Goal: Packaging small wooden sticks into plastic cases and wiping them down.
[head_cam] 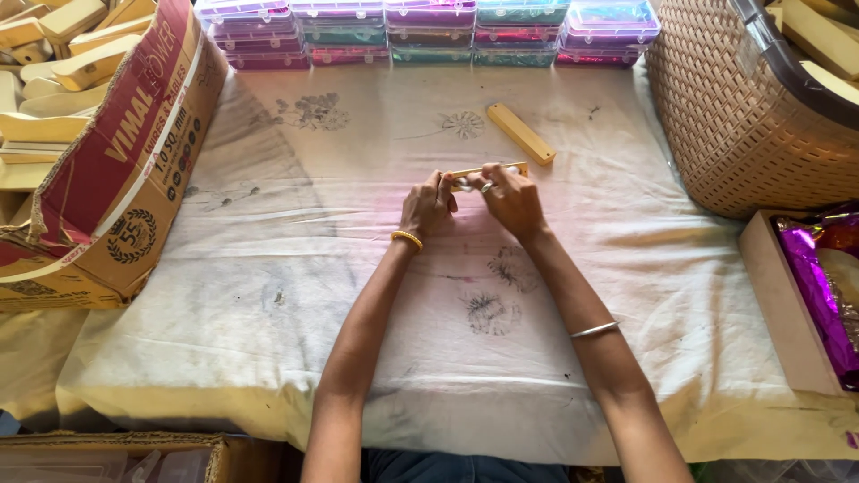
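My left hand (427,204) and my right hand (512,199) meet at the middle of the cloth-covered table (268,295). Together they hold a small flat wooden piece (488,170), with their fingers closed over its near edge. A small pale object sits between the fingertips; what it is cannot be told. A second, similar wooden bar (521,133) lies loose on the cloth just beyond, angled towards the right. A yellow bangle is on my left wrist and a thin silver bangle on my right forearm.
A torn cardboard box (125,170) full of pale wooden pieces stands at the left. Stacked clear plastic cases (429,31) line the far edge. A woven basket (743,116) stands at the right, with a brown tray (787,304) holding purple foil in front of it.
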